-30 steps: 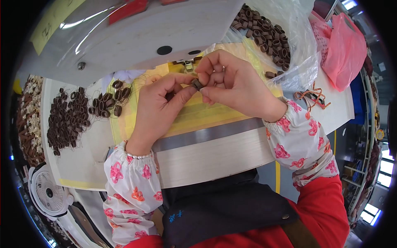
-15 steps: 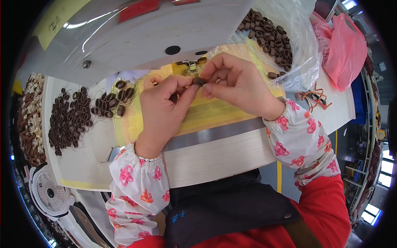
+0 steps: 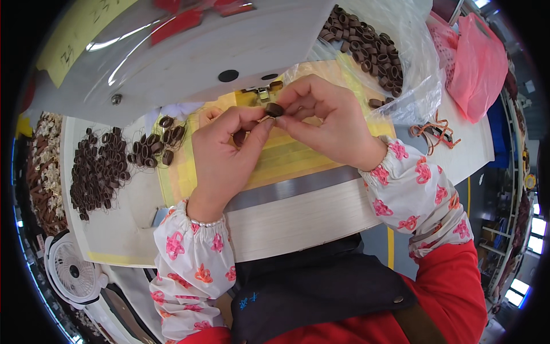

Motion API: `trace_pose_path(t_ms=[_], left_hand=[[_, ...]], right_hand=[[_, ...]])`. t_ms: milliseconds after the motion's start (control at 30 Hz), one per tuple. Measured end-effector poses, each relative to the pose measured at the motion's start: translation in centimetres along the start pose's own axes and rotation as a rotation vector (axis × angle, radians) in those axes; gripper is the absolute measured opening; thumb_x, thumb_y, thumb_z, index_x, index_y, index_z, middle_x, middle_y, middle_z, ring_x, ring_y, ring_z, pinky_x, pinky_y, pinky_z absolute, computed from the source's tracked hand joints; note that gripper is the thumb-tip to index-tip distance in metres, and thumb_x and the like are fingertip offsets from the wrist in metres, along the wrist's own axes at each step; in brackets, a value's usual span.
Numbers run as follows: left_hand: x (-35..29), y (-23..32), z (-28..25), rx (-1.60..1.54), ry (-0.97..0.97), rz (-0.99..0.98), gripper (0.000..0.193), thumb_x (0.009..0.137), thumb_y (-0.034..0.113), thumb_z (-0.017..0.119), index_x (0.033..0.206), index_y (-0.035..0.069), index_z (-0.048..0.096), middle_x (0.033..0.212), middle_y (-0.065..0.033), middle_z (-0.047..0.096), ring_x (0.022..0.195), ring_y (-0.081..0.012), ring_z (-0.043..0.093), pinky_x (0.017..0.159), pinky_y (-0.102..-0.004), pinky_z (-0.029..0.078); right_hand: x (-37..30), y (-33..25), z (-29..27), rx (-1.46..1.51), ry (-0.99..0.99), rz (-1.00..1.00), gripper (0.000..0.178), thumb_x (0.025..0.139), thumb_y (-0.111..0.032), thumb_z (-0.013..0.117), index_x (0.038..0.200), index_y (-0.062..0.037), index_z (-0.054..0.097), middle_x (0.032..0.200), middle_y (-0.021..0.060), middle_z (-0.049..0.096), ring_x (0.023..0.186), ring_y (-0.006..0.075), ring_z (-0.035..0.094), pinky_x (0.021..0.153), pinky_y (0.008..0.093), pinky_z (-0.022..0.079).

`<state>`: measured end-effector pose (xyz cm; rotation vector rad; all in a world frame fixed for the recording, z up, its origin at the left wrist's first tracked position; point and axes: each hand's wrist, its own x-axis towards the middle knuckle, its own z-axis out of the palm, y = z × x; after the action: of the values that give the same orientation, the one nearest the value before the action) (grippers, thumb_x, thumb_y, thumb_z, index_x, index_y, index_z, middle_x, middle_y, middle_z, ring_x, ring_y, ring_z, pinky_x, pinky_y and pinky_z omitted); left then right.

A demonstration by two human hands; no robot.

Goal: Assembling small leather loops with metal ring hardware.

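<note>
Between the fingertips of both hands is a small dark brown loop (image 3: 274, 109), like a short ring of strap. My left hand (image 3: 220, 149) pinches its left side with thumb and forefinger, and another brown piece (image 3: 239, 137) shows within the curled fingers. From the right, my right hand (image 3: 338, 126) grips the same loop with its fingers bent. Just beyond the fingertips sits the metal presser foot (image 3: 263, 94) of a sewing machine (image 3: 189, 57), whose pale body covers the upper left. Yellow tape (image 3: 281, 160) covers the work surface under my hands.
Brown loops with loose threads (image 3: 100, 169) lie heaped on the left of the table. More loops (image 3: 372, 49) spill from a clear plastic bag (image 3: 421, 74) at the far right, beside a pink bag (image 3: 475, 69) and orange-brown strips (image 3: 435, 133). A white fan (image 3: 71, 269) stands lower left.
The loop between my fingers has turned and shows its opening more plainly. Both hands stay close together near the presser foot, and the view has shifted slightly.
</note>
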<state>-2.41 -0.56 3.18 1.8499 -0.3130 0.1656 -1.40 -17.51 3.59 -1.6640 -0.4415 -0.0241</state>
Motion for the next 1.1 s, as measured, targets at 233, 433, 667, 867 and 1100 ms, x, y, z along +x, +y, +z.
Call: trace_pose_path(t_ms=[233,433,667,867,1100], left_hand=[[0.3,0.1,-0.5,0.154,-0.026,0.124,0.017,0.073,0.005,0.067,0.09,0.002,0.063,0.072,-0.0015,0.062,0.056,-0.0065,0.046,0.053,-0.019,0.039],[0.3,0.0,-0.2,0.004,-0.033,0.085,0.026,0.074,0.004,0.065,0.099,0.002,0.059,0.077,-0.0025,0.061,0.056,-0.0059,0.045,0.053,-0.0192,0.04],[0.3,-0.4,0.1,-0.072,-0.027,0.099,0.024,0.076,0.003,0.062,0.1,0.002,0.058,0.076,-0.0024,0.061,0.056,-0.0042,0.044,0.051,-0.0183,0.038],[0.2,-0.4,-1.6,0.342,-0.14,0.072,0.009,0.083,0.011,0.057,0.089,0.005,0.06,0.063,-0.0049,0.06,0.046,-0.0139,0.046,0.059,-0.026,0.037],[-0.7,-0.3,-1.0,0.255,-0.042,0.051,0.009,0.086,0.011,0.054,0.086,0.004,0.06,0.063,-0.0067,0.059,0.05,-0.0151,0.051,0.06,-0.0259,0.04]], right_hand=[[0.7,-0.5,-1.0,0.331,-0.07,0.315,0.021,0.079,0.005,0.057,0.098,0.0037,0.049,0.092,0.0084,0.056,0.082,0.0142,0.061,0.073,0.0239,0.051],[1.0,-0.8,-1.2,0.55,-0.097,0.522,0.019,0.08,0.001,0.056,0.098,0.0019,0.05,0.09,0.0076,0.057,0.079,0.0148,0.062,0.071,0.023,0.051],[1.0,-0.4,-1.3,0.708,-0.089,0.56,0.018,0.08,0.001,0.057,0.097,0.0013,0.051,0.089,0.0076,0.058,0.075,0.0148,0.062,0.066,0.0224,0.05],[0.4,0.3,-0.8,0.027,-0.07,0.224,0.013,0.075,0.003,0.056,0.088,0.0022,0.053,0.076,0.0053,0.057,0.069,0.0119,0.059,0.059,0.0223,0.048],[-0.4,-0.6,0.6,-0.32,-0.082,-0.136,0.018,0.07,0.001,0.065,0.083,0.0005,0.053,0.075,0.0049,0.055,0.065,0.0109,0.057,0.058,0.0228,0.047]])
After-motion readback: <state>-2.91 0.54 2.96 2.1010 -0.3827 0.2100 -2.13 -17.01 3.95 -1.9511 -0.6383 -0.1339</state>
